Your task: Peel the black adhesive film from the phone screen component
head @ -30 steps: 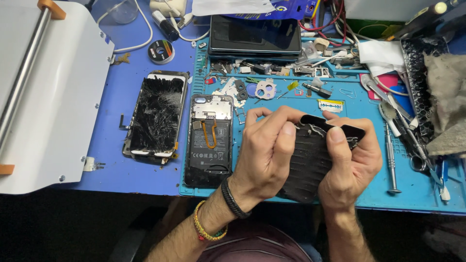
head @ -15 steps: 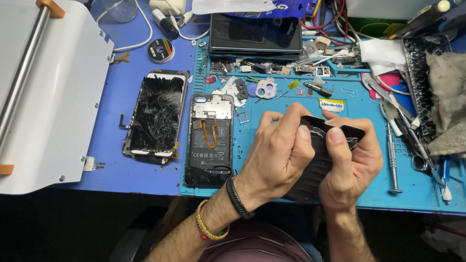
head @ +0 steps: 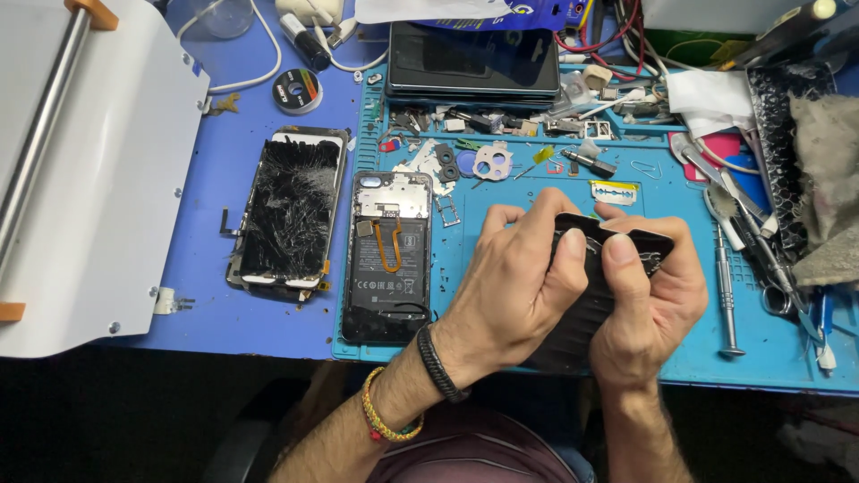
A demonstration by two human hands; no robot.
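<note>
Both of my hands grip a black phone screen panel [head: 582,326] above the blue work mat [head: 501,192]. My left hand [head: 514,282] wraps over its left side, thumb pressed on its top face. My right hand [head: 649,300] holds its right edge, thumb also on top. Most of the panel is hidden by my fingers. To the left on the mat lies an opened phone body [head: 386,259] with its battery and an orange flex cable showing. Further left, a phone with a shattered black screen [head: 291,215] lies on the blue table.
A white machine with a metal bar [head: 80,170] fills the left. A dark tablet [head: 474,58] lies at the back. Small screws and parts [head: 488,161] litter the mat. Screwdrivers [head: 725,286], tweezers, scissors and a grey rag [head: 828,179] crowd the right side.
My left hand has slid a little to the right over the panel, its thumb now pressing closer to my right thumb. The panel stays in both hands.
</note>
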